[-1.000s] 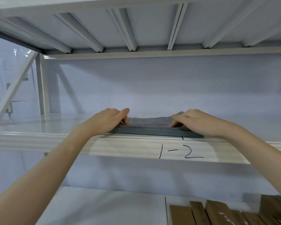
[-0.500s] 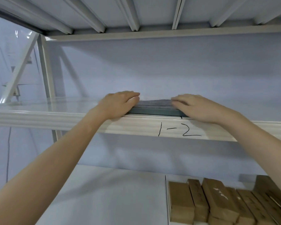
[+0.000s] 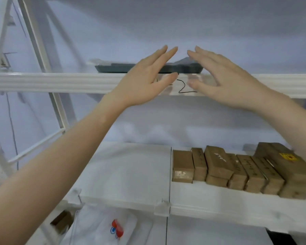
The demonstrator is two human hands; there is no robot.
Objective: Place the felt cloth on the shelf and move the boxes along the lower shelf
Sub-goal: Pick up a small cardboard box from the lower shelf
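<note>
A dark grey folded felt cloth (image 3: pixel 113 67) lies flat on the upper white shelf (image 3: pixel 42 82), near its front edge. My left hand (image 3: pixel 148 76) and my right hand (image 3: pixel 224 76) hover in front of the cloth with fingers straight, holding nothing; their fingertips nearly meet. Both hands hide the middle of the cloth and part of the black marking on the shelf edge. Several brown cardboard boxes (image 3: pixel 217 165) stand in a row on the right part of the lower shelf (image 3: pixel 124 174).
A white slanted brace and post (image 3: pixel 42 68) stand at the left of the rack. Below the lower shelf lie a white plastic bag with a red and blue mark (image 3: pixel 116 230) and a brown box (image 3: pixel 62 221).
Both hands have lifted off the felt cloth and drawn back toward me with fingers spread straight. The view has tilted down, bringing the lower shelf and boxes into sight.
</note>
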